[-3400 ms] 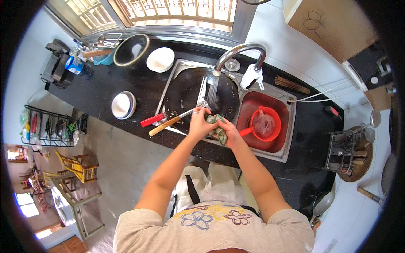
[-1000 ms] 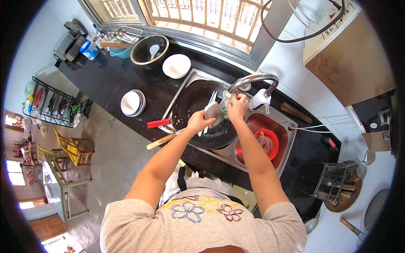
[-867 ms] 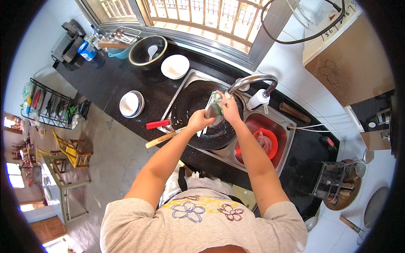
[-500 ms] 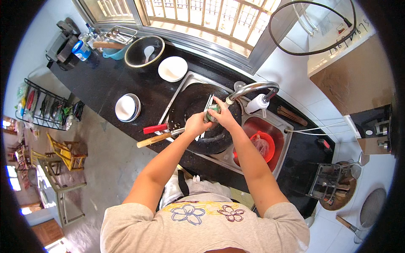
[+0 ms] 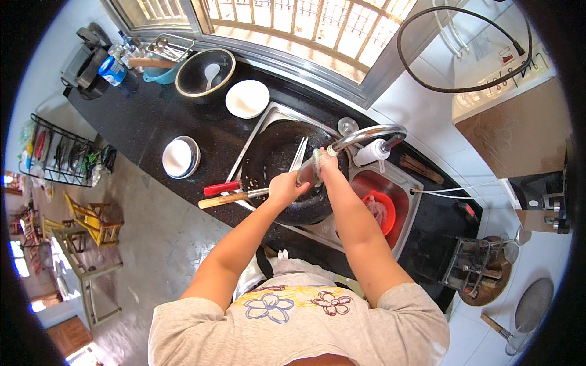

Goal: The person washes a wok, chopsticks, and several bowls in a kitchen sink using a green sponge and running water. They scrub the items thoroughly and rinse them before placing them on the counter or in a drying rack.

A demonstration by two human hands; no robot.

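Observation:
Both my hands are over a large black wok (image 5: 262,149) in the left sink basin. My left hand (image 5: 285,188) is closed on a shiny grey-brown piece (image 5: 309,172) whose kind I cannot make out. Against it my right hand (image 5: 328,161) presses a greenish pad (image 5: 317,160), fingers curled and partly hidden. White chopsticks (image 5: 299,154) slant up beside my left hand; whether it grips them too I cannot tell. A wooden handle (image 5: 226,199) with a metal shaft reaches over the wok's left rim, under my left hand. Beside it is a red handle (image 5: 221,188).
The faucet (image 5: 369,131) arches just right of my right hand, near a white pump bottle (image 5: 371,154). A red basin (image 5: 386,213) sits in the right sink basin. Stacked bowls (image 5: 177,158), a white bowl (image 5: 247,99) and a black basin (image 5: 205,72) stand on the left counter.
My right hand has moved slightly right, and the grey-brown piece now shows between my hands. The chopsticks have shifted a little left. The whole view has tilted slightly.

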